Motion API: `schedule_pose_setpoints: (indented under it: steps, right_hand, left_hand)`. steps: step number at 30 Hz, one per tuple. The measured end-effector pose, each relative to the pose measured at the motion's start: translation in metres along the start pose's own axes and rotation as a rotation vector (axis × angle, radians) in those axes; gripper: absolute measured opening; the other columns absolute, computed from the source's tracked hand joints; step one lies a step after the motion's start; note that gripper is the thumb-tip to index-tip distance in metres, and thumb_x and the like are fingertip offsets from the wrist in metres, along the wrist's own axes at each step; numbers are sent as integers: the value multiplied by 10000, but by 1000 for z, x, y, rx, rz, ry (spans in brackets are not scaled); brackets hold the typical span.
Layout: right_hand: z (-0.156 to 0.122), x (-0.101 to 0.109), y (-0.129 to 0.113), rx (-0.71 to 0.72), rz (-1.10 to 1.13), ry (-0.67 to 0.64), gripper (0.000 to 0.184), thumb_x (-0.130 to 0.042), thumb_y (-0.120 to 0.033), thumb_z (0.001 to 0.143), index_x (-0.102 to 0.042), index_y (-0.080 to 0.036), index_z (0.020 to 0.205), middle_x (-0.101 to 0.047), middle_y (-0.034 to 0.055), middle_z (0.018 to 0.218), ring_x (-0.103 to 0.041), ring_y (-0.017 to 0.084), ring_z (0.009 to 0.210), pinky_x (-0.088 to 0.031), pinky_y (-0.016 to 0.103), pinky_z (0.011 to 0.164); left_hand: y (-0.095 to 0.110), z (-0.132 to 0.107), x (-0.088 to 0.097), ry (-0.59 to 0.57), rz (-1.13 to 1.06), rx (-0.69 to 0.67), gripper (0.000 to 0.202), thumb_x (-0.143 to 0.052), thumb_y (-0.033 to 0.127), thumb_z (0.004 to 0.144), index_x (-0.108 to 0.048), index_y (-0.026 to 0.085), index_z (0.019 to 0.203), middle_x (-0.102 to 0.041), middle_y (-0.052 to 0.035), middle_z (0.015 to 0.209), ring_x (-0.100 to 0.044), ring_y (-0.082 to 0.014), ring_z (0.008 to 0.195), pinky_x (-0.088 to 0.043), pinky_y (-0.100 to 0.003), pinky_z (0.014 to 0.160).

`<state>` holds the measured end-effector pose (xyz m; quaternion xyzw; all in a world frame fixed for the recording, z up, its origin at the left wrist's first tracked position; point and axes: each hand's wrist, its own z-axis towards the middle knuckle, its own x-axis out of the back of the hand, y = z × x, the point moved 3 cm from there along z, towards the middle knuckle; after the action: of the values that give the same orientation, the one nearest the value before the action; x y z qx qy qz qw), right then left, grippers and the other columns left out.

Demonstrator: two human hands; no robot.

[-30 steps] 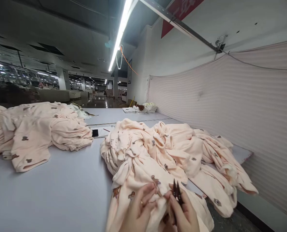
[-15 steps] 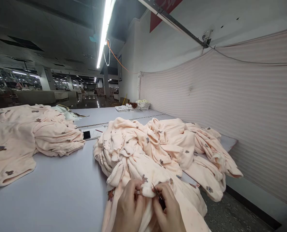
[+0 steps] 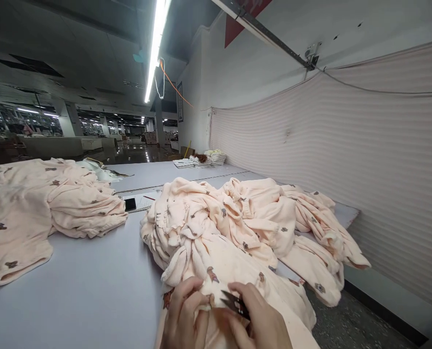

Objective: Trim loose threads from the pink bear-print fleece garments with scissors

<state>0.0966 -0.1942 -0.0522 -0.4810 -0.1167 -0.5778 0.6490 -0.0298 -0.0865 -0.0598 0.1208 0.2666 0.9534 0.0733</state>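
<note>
My right hand (image 3: 261, 317) is closed round the snips (image 3: 237, 305), their two dark blades a little apart. My left hand (image 3: 188, 310) has its fingers bent in and seems to pinch a fold of the garment (image 3: 235, 264); the knuckles hide part of the grip.

What matters most is the line between the two: the snips' long axis runs leftward and slightly away from me, out of my right palm, and the tips point at my left fingertips, near them but apart. The fold lies just beyond those tips, my left hand being the nearer to it. The garment spreads under both hands and away from me, running into a rumpled heap (image 3: 259, 203).

The heap lies on a smooth pale table (image 3: 95, 291). Well to the left is another pile (image 3: 85, 208), with a phone (image 3: 130, 204) on papers (image 3: 146, 198) between the two, farther back. On my right hangs a striped curtain (image 3: 310, 145); overhead, a tube light (image 3: 155, 48); beyond, a dim hall with pillars (image 3: 67, 118).
</note>
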Motion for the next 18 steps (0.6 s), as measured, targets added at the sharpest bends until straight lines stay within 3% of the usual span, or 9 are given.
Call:
schedule_pose_setpoints:
  steps: [2, 5, 6, 8, 10, 13, 18]
  right_hand:
    - [4, -8, 6, -44, -4, 60, 242, -417, -131, 769, -532, -246, 949, -629, -9, 782, -632, 161, 654, -476, 236, 562]
    - [16, -11, 14, -142, -42, 148, 132, -418, -131, 764, -495, -231, 802, -590, -25, 662, -587, 161, 580, -444, 246, 557]
    - [19, -10, 15, -156, -44, 148, 110, -438, -133, 761, -490, -231, 764, -586, -29, 643, -582, 161, 576, -439, 247, 567]
    - [24, -5, 11, -127, 20, 83, 108, -482, -136, 761, -532, -232, 768, -619, -23, 694, -608, 166, 646, -454, 247, 618]
    - [24, 1, 5, -49, 128, -32, 160, -532, -170, 785, -597, -245, 911, -655, 0, 833, -636, 172, 765, -481, 243, 681]
    - [20, 8, -1, 26, 149, -122, 277, -532, -243, 851, -585, -255, 1122, -656, 38, 959, -652, 176, 838, -502, 236, 707]
    - [21, 14, 1, 15, 34, -120, 215, -483, -265, 893, -640, -270, 1041, -668, 27, 893, -657, 179, 797, -495, 237, 671]
  left_hand:
    - [-5, 4, 0, -89, -104, 179, 224, -532, 115, 813, -612, 265, 959, -652, -46, 1016, -602, -201, 972, -461, -318, 876]
    - [-18, 8, -7, -321, -459, 708, 243, -569, 343, 809, -642, 222, 1007, -691, -44, 867, -628, -208, 798, -508, -322, 732]
    - [-20, 9, -9, -355, -587, 866, 300, -592, 401, 788, -641, 209, 1014, -688, -38, 842, -625, -201, 765, -511, -316, 707]
    - [-22, 12, -10, -352, -764, 1050, 368, -655, 449, 732, -644, 198, 1002, -677, -25, 824, -621, -202, 778, -509, -326, 727]
    - [-20, 17, -9, -323, -834, 1112, 355, -691, 436, 707, -653, 208, 976, -662, -8, 798, -617, -208, 824, -497, -338, 776]
    - [-18, 19, -10, -321, -888, 1121, 326, -679, 431, 723, -655, 219, 969, -663, -9, 836, -615, -213, 862, -479, -362, 835]
    - [-24, 16, -14, -406, -795, 1036, 467, -636, 527, 731, -618, 208, 1072, -650, -15, 763, -602, -196, 743, -484, -344, 751]
